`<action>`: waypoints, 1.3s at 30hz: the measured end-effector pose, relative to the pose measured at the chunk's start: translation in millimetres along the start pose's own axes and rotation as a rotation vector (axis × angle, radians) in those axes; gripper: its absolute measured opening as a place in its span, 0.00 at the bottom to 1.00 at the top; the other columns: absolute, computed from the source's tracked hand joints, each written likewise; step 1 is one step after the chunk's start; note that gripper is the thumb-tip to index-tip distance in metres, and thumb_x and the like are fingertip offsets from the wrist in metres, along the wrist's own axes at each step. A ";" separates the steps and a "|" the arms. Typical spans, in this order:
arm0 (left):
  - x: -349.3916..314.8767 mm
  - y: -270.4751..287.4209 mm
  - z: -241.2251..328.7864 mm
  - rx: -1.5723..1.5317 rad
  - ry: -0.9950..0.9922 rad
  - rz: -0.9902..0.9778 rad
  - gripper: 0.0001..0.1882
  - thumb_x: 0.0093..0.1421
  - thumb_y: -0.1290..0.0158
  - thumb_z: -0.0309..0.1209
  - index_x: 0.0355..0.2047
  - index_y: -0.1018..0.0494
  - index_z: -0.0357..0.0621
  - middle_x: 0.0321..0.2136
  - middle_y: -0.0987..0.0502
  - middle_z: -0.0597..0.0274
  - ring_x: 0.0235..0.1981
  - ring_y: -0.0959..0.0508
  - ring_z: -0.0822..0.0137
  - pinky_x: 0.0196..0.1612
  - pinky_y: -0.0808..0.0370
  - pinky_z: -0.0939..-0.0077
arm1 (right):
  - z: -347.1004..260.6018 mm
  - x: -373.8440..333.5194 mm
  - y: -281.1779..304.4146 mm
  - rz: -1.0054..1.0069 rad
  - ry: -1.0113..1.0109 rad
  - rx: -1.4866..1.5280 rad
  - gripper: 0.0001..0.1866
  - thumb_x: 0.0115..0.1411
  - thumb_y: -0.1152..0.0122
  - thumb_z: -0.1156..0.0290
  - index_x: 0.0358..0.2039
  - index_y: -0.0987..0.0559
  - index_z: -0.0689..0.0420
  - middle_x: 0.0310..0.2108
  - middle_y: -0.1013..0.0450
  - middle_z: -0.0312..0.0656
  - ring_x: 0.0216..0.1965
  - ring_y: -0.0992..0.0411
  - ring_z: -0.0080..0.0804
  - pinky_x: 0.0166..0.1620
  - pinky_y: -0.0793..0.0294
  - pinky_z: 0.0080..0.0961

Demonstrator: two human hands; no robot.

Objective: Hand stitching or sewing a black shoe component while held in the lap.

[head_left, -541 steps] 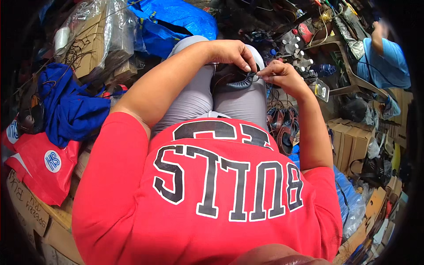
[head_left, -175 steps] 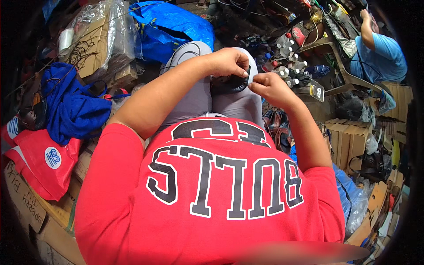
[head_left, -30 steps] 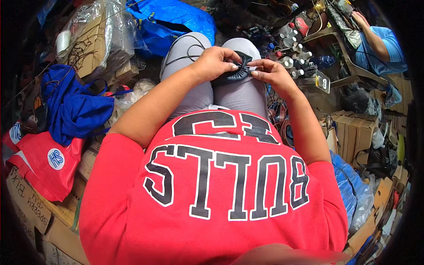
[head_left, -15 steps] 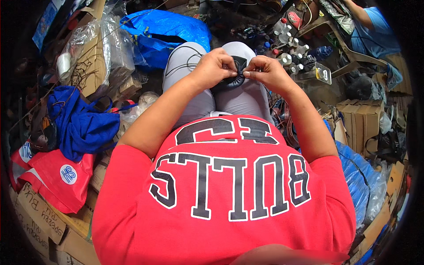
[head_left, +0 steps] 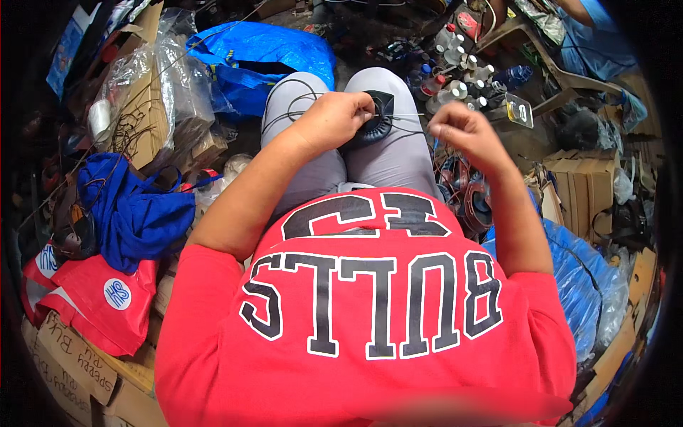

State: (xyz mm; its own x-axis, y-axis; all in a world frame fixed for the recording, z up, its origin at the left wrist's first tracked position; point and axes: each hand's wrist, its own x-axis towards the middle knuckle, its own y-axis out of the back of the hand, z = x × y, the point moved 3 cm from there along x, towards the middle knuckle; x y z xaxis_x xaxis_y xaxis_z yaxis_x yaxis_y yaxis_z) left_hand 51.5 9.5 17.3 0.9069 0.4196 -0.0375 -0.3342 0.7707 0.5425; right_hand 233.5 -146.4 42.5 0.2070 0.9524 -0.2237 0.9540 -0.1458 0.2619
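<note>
Our right hand [head_left: 452,128] leaves the black gathered piece [head_left: 378,128], curled, grip unclear, baring dark thread [head_left: 409,132]; our left hand [head_left: 340,117] pinches the piece.

Two bare hands are counted over the lap: one left hand [head_left: 340,119] and one right hand [head_left: 466,135]. One dark shoe piece [head_left: 376,132] is seen there, with two thin strands, one pale strand [head_left: 410,114] and one dark strand [head_left: 408,132]. Two grey trouser legs [head_left: 391,165] are shown. At the far left, one blue bag [head_left: 263,50] and one white roll [head_left: 101,117] are found; nearer, one dark blue cloth [head_left: 139,206] and two round emblems [head_left: 117,293] on red plastic [head_left: 128,333]. At the far right, one other person [head_left: 594,46], one red clog [head_left: 467,25], one dark blue bottle [head_left: 514,76] and at least six clear bottles [head_left: 454,54] are counted, their exact number being obscured by overlap. One blue sheet [head_left: 569,277] is seen nearer on the right.
</note>
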 end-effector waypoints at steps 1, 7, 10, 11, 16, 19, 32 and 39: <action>1.8 -0.6 3.4 0.032 -0.067 -0.005 0.05 0.57 0.51 0.27 0.33 0.28 0.40 0.20 0.27 0.57 0.22 0.29 0.69 0.26 0.32 0.73 | -7.1 4.4 8.7 0.029 0.074 0.008 0.07 0.54 0.41 0.70 0.28 0.24 0.61 0.27 0.31 0.33 0.31 0.33 0.17 0.34 0.34 0.16; 8.2 -0.6 15.0 0.249 -0.232 -0.013 0.05 0.55 0.50 0.26 0.32 0.29 0.40 0.24 0.25 0.48 0.28 0.25 0.50 0.30 0.30 0.64 | -24.3 49.2 27.4 0.344 0.070 -0.912 0.10 0.51 0.41 0.63 0.33 0.22 0.52 0.39 0.31 0.42 0.40 0.30 0.40 0.45 0.31 0.34; 6.7 0.4 9.8 0.246 -0.131 -0.056 0.05 0.55 0.51 0.27 0.32 0.29 0.41 0.26 0.25 0.47 0.31 0.25 0.48 0.33 0.29 0.61 | -41.0 38.7 1.6 0.078 0.290 -0.921 0.08 0.53 0.43 0.63 0.30 0.23 0.53 0.35 0.28 0.40 0.39 0.29 0.38 0.42 0.33 0.37; 6.4 0.5 7.9 0.214 -0.143 -0.057 0.05 0.55 0.51 0.27 0.32 0.29 0.42 0.26 0.25 0.48 0.31 0.25 0.48 0.32 0.29 0.62 | -47.3 35.5 -10.3 -0.029 0.390 -1.068 0.08 0.53 0.44 0.63 0.29 0.23 0.53 0.33 0.27 0.39 0.38 0.29 0.38 0.41 0.34 0.37; 0.6 0.6 -6.1 0.298 -0.239 -0.043 0.06 0.55 0.52 0.27 0.34 0.30 0.42 0.25 0.25 0.49 0.30 0.25 0.48 0.31 0.29 0.62 | -48.2 45.9 -54.8 -0.182 0.384 -1.291 0.05 0.51 0.50 0.73 0.29 0.26 0.50 0.20 0.27 0.39 0.29 0.27 0.38 0.40 0.37 0.32; -12.5 9.8 -11.2 0.229 -0.191 -0.087 0.06 0.54 0.53 0.25 0.34 0.31 0.42 0.24 0.26 0.51 0.30 0.25 0.50 0.33 0.31 0.63 | -38.2 50.7 -52.6 -0.214 0.494 -1.223 0.05 0.51 0.51 0.75 0.28 0.27 0.51 0.21 0.27 0.39 0.30 0.27 0.37 0.41 0.37 0.32; -38.5 39.2 -3.5 0.395 -0.255 0.099 0.03 0.55 0.51 0.24 0.30 0.32 0.40 0.24 0.26 0.51 0.29 0.27 0.47 0.32 0.33 0.62 | -57.7 35.0 67.6 0.108 0.399 0.590 0.08 0.58 0.43 0.68 0.34 0.22 0.58 0.29 0.26 0.35 0.33 0.30 0.21 0.44 0.32 0.22; -29.0 17.9 -9.7 0.047 -0.079 0.126 0.04 0.56 0.50 0.23 0.33 0.28 0.37 0.21 0.26 0.56 0.24 0.27 0.69 0.30 0.31 0.74 | -99.4 66.0 -19.2 0.054 0.472 -0.178 0.12 0.60 0.51 0.66 0.36 0.24 0.60 0.34 0.27 0.41 0.38 0.30 0.31 0.44 0.32 0.25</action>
State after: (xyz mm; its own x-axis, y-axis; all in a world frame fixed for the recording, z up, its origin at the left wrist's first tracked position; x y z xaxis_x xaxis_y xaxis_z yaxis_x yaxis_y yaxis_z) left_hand 16.7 15.8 20.0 0.8764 0.4713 0.0990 -0.4364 0.6903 0.5771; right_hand 207.3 -54.1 116.0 0.0953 0.9679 0.2326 0.8842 -0.1896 0.4269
